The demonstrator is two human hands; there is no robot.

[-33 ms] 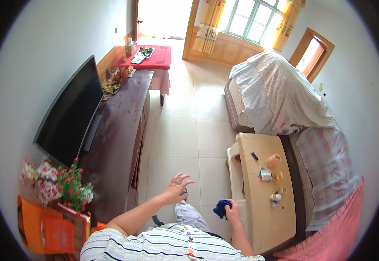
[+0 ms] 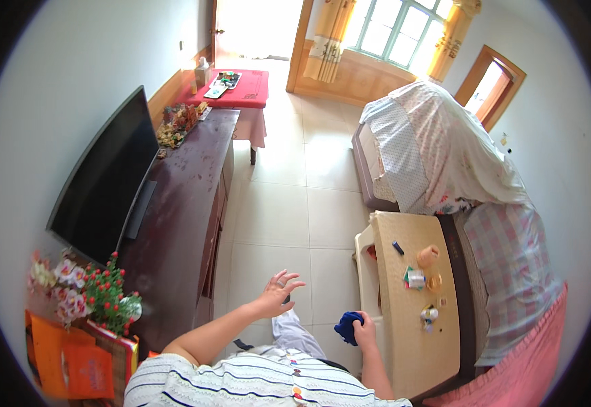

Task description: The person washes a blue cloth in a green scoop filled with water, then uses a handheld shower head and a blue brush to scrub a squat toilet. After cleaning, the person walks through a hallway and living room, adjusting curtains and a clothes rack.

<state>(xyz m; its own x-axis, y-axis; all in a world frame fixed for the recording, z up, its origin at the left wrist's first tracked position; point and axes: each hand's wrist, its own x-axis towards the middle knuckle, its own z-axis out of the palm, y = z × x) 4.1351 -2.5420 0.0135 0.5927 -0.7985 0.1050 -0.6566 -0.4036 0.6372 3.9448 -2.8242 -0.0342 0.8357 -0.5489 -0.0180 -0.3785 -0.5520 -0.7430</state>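
Bunched in my right hand point(image 2: 364, 331) is a dark blue cloth point(image 2: 347, 327), gripped between thumb and fingers beside the near left edge of the cream coffee table point(image 2: 414, 353). My left hand point(image 2: 275, 298) hangs over the tiled floor with its fingers spread, a ring on one of them. It holds nothing and touches nothing. On the coffee table lie a small dark blue object point(image 2: 398, 247), an orange-pink container point(image 2: 427, 256), a small white box point(image 2: 416, 278), an amber glass-like cup point(image 2: 434, 283) and a small white and yellow figure point(image 2: 429, 314).
On the left runs a dark wooden cabinet point(image 2: 173, 224) with a large television point(image 2: 109, 176), dried flowers point(image 2: 176, 125) and artificial flowers point(image 2: 109, 292). A red-covered table point(image 2: 251, 98) stands beyond it. Cloth-draped sofas point(image 2: 438, 136) line the right. Tiled floor point(image 2: 271, 210) lies between.
The view has shifted very slightly. My hands keep the same pose, and the blue cloth stays in my right hand.
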